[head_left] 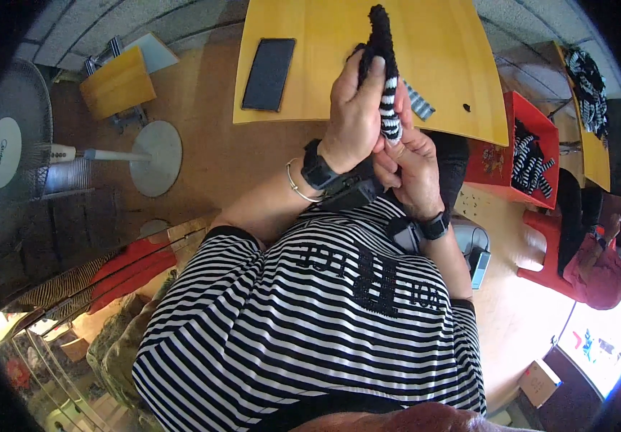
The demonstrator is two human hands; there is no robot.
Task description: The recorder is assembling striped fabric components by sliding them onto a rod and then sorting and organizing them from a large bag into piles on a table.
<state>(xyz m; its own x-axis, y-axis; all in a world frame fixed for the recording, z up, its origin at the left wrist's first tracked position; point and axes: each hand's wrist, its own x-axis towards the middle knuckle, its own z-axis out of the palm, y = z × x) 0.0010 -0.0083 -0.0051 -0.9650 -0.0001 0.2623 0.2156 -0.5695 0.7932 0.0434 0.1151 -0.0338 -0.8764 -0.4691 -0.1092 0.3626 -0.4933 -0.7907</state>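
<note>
One knit [390, 90]: left hand [352, 114] clamped about its middle, right hand [416, 164] pinched on its striped lower end; light, even tension should best prevent distortion.

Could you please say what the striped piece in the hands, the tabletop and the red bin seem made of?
Striped piece: apparently knitted yarn, soft and fuzzy, with stitches showing. Tabletop: wood or wood-look laminate, judging by its smooth yellow surface. Red bin: likely plastic, given its smooth, evenly coloured walls.
</note>
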